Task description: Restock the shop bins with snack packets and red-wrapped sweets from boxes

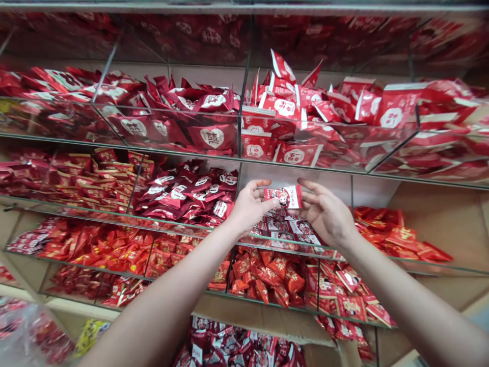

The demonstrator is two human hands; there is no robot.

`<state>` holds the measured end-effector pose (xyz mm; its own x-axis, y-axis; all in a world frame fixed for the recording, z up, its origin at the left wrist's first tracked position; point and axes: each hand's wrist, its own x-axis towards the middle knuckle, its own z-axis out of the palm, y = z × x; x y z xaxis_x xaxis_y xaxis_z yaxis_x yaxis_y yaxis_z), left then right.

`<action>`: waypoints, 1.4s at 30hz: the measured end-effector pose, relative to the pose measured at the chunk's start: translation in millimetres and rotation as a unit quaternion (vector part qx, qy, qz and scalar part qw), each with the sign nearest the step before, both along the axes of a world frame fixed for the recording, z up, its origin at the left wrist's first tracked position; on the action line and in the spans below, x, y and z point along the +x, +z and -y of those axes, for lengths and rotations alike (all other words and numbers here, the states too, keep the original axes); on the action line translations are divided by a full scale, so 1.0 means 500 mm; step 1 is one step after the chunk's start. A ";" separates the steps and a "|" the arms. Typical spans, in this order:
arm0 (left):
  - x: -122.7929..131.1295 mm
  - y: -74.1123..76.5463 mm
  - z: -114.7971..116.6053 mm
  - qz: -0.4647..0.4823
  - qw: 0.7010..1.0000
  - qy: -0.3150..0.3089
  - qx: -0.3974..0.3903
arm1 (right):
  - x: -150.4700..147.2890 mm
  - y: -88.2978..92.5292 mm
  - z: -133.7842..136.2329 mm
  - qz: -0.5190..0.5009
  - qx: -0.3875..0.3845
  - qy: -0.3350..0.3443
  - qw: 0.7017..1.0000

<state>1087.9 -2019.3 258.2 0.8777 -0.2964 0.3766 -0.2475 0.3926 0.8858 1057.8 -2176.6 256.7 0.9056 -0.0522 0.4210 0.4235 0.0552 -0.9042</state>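
A small red and white candy packet (283, 197) with cartoon print is held up in front of the middle shelf. My left hand (250, 205) pinches its left end, thumb across the front. At the packet's right end is my right hand (327, 211), fingers apart and palm turned inward; whether its fingertips touch the wrapper I cannot tell. Just below both hands, similar dark red and white packets (280, 235) lie in a shelf compartment, partly covered by my hands.
Glass dividers and a clear front edge (191, 228) bound the compartments. Dark red packets (183, 191) fill the one on the left, orange-red packets (401, 234) lie on the right. Larger red bags (284, 107) sit above. Below stands a cardboard box (263, 318) holding many packets.
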 end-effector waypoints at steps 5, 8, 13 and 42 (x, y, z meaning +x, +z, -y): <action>-0.001 0.001 0.001 -0.011 0.999 -0.008 0.038 | 0.005 -0.005 -0.003 0.008 -0.046 -0.027 0.999; 0.000 -0.001 0.003 -0.012 0.997 -0.007 0.076 | 0.009 -0.007 -0.006 0.030 -0.076 -0.043 0.996; 0.006 -0.003 0.008 -0.026 0.995 0.048 0.089 | 0.028 0.012 -0.006 -0.039 -0.066 -0.036 0.996; 0.032 -0.010 0.006 0.094 0.925 0.145 0.338 | 0.091 0.067 0.007 -0.068 -0.451 -0.119 0.882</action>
<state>1103.9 -2022.3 253.2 0.8951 -0.2824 0.3451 -0.4301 -0.3422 0.8354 1103.4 -2180.2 290.4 0.9593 0.0538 0.2772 0.2112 -0.7882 -0.5781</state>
